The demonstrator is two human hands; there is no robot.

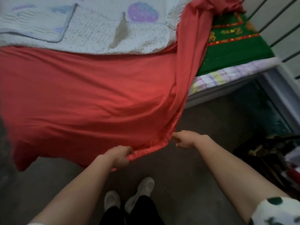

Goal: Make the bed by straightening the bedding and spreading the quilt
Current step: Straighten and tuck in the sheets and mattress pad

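L hand (119,155) is gripping a bunched bit of the hem of the red sheet (90,95), fingers curled round it. R hand (185,140) is sitting just beside it at the same hem, fingers bent and seemingly pinching the edge, tho blur is making that less sure. Hands are near each other, not touching, w/ a short run of hem sagging btwn them.

Sheet is stretching away from both hands, up and fwd over the bed (227,77). Its near edge is hanging off the side above the floor (178,168), and the far R part is trailing up in a twisted strip toward the rails (267,18). Long axis is running L-R across the view, and most of the cloth is lying L of the hands. White quilt (97,33) is lying further back, overlapping the sheet's far edge. Green mat (233,46) is showing uncovered at R.

Judging from this: hands are holding near the sheet's R corner, R hand nearer the bare end, so next pull is prob going R to cover the mat. The L corner is drooping loose and isn't being held.
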